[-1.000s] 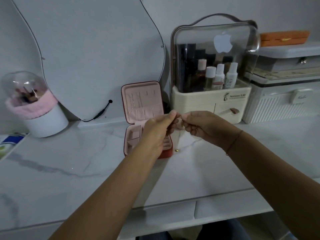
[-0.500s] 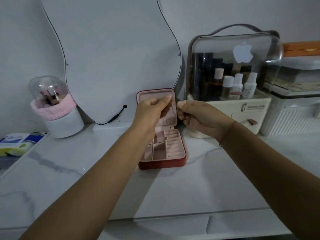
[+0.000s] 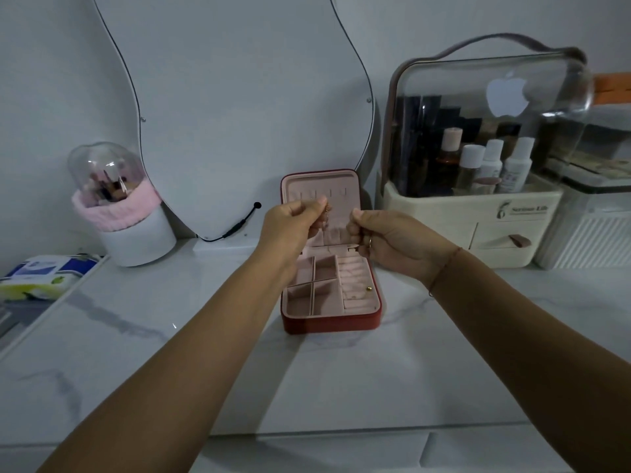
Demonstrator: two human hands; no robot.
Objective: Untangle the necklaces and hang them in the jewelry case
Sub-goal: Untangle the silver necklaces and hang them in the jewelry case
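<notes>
Head view, looking forward and down. Shows two bare forearms point(image 3: 205, 336) stretched out over a white marbled surface point(image 3: 341, 387). Past them, finds an open red jewelry case point(image 3: 327, 324) lying flat, pink-lined, with its lid point(image 3: 341, 180) standing upright. Above the case, shows the left hand point(image 3: 290, 227) pinching a fine gold necklace point(image 3: 327, 213) between thumb and fingertips, in front of the lid's hooks point(image 3: 322, 193). Just beside it, shows the right hand point(image 3: 389, 240), fingers curled, pinching the same chain. Behind, takes in a curved mirror point(image 3: 239, 97), a domed brush holder point(image 3: 119, 206) to the left and a clear-lidded cosmetics organiser point(image 3: 461, 216) to the right.
</notes>
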